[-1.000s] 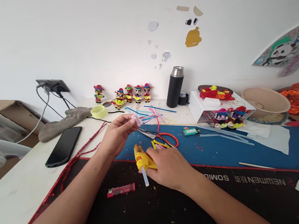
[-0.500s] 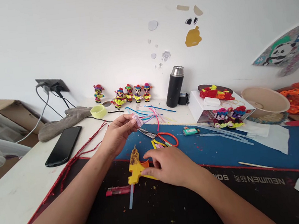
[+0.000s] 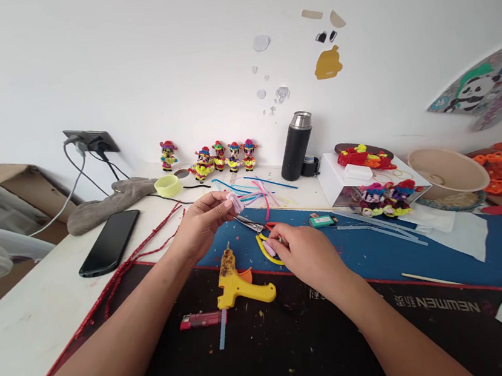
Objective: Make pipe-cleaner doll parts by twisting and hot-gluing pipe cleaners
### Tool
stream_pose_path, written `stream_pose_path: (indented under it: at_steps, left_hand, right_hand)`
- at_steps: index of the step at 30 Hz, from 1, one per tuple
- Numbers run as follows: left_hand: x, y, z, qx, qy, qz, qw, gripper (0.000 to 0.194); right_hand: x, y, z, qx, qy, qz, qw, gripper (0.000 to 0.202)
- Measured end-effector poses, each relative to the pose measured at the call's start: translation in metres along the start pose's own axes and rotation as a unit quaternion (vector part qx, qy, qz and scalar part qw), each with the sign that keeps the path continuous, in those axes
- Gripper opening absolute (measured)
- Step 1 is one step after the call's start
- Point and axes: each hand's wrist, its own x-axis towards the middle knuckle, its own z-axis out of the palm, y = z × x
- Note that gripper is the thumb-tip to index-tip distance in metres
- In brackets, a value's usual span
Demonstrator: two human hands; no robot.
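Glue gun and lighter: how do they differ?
The glue gun is yellow; the lighter is red. The glue gun is larger, with an angled handle; the lighter is a small straight bar. The glue gun's tip points away from you; the lighter lies crosswise. Neither is held.

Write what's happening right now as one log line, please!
left hand: pinching lilac piece | right hand: fingers at pink piece | glue gun: lying on black mat

Left hand [image 3: 202,221], near centre, pinching small pale-pink piece [image 3: 235,202]. Right hand [image 3: 307,254], toward 4 o'clock, fingers over handle end of scissors [image 3: 250,223]. Yellow glue gun [image 3: 233,286], 6 to 7 o'clock, lying on dark mat [image 3: 317,350]. Black phone [image 3: 109,243], toward 9.
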Motion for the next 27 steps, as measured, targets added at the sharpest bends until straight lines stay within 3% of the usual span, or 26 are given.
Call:
stream_pose_path:
  at_steps: [10, 27]
  left_hand:
    - [-0.0004, 0.0002, 0.001, 0.011, 0.009, -0.015, 1.0, 0.023]
    - [-0.0021, -0.0019, 0.0028, 0.027, -0.007, -0.017, 0.999, 0.023]
  right_hand:
    - [0.0013, 0.0024, -0.0016, -0.089, -0.042, 0.024, 0.995, 0.027]
    - [-0.0017, -0.0031, 0.0049, -0.13, -0.071, 0.013, 0.989, 0.026]
